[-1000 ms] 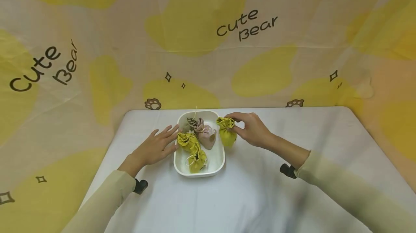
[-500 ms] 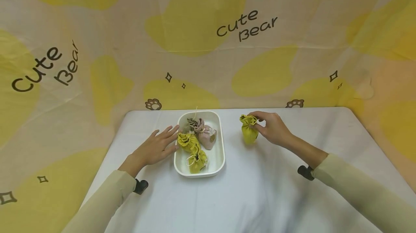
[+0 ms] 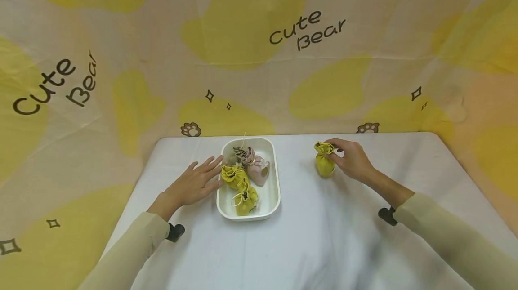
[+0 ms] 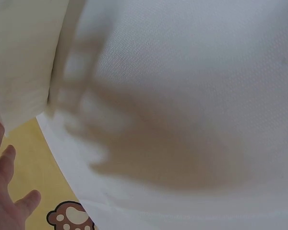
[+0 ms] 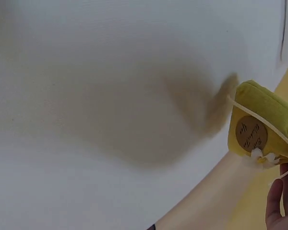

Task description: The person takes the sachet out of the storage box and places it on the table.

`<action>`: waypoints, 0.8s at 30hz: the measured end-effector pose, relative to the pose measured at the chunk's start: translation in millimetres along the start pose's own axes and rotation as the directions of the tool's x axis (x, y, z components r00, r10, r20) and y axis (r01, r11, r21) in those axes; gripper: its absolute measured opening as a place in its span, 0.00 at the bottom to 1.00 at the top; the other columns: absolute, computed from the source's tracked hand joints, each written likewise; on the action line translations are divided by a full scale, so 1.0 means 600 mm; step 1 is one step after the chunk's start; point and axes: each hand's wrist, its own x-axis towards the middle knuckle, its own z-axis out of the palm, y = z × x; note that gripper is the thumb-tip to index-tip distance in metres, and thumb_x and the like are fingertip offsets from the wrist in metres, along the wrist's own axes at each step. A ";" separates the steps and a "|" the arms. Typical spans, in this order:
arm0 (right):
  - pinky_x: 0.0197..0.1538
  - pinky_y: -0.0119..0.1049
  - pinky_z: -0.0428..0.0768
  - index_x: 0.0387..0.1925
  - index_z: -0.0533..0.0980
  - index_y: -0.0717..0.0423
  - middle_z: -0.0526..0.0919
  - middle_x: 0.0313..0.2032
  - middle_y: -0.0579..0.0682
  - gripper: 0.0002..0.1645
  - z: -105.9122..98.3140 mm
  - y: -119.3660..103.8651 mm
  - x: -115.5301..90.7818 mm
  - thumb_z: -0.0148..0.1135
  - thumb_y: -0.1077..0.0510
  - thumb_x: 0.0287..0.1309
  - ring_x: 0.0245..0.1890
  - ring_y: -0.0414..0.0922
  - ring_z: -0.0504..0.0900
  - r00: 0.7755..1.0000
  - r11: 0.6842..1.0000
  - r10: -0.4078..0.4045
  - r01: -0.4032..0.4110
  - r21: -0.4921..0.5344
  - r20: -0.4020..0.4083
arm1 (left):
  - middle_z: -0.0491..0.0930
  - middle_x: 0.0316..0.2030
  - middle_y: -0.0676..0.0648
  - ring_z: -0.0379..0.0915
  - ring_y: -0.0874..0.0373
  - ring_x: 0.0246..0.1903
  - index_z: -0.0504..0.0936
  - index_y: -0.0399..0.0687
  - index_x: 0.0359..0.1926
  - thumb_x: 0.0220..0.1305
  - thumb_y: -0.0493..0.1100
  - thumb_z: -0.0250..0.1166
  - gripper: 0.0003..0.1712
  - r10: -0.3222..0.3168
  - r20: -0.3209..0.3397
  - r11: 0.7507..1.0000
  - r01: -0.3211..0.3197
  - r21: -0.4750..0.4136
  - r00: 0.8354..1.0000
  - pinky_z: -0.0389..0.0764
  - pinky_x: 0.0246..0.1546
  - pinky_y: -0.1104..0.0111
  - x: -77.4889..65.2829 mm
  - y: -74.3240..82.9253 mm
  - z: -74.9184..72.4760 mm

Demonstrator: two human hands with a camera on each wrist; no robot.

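Note:
My right hand (image 3: 351,158) pinches a yellow drawstring pouch (image 3: 325,164) by its gathered neck, to the right of the white tray (image 3: 267,215). In the right wrist view the pouch (image 5: 259,124) shows a round brown label, a white flower and a pale cord. My left hand (image 3: 196,181) has its fingers spread, fingertips right at the tray's left rim; in the left wrist view these fingers (image 4: 7,163) lie beside the tray's outer wall (image 4: 24,57). Inside the tray are two yellow pouches (image 3: 246,200), a pink pouch (image 3: 257,171) and a greyish-green pouch (image 3: 238,151), partly hidden.
The tray stands on a table with a white cloth (image 3: 243,254). Behind and beside it hangs a yellow-patterned curtain (image 3: 259,83) printed with "Cute Bear". Dark wrist cameras (image 3: 176,232) sit at both sleeves.
My right hand has carried the yellow pouch rightward, from the tray's right rim to over the table on the right. The left hand and the tray have stayed in place.

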 end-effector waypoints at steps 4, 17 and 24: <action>0.45 0.55 0.82 0.51 0.80 0.67 0.86 0.45 0.62 0.20 0.007 0.015 -0.001 0.70 0.70 0.55 0.43 0.58 0.85 0.999 0.999 0.042 -0.042 -0.013 0.027 | 0.50 0.77 0.46 0.47 0.41 0.75 0.64 0.45 0.74 0.76 0.60 0.48 0.35 -0.002 0.002 1.000 0.002 0.002 1.000 0.51 0.69 0.37 0.002 -0.002 0.001; 0.49 0.55 0.80 0.57 0.76 0.67 0.84 0.49 0.64 0.25 0.008 0.028 0.001 0.68 0.69 0.56 0.48 0.59 0.82 0.993 0.997 0.083 -0.083 -0.003 0.083 | 0.50 0.77 0.47 0.46 0.42 0.75 0.63 0.46 0.75 0.76 0.61 0.47 0.36 -0.013 -0.003 1.000 0.013 -0.004 1.000 0.51 0.69 0.38 0.002 0.000 0.000; 0.56 0.58 0.77 0.60 0.75 0.65 0.81 0.56 0.63 0.32 0.005 0.004 0.011 0.75 0.63 0.53 0.56 0.60 0.80 0.996 0.999 0.029 -0.031 0.027 0.079 | 0.50 0.77 0.47 0.47 0.42 0.75 0.63 0.46 0.74 0.76 0.62 0.47 0.36 -0.013 0.001 1.000 0.013 -0.004 1.000 0.51 0.69 0.37 0.001 0.001 -0.002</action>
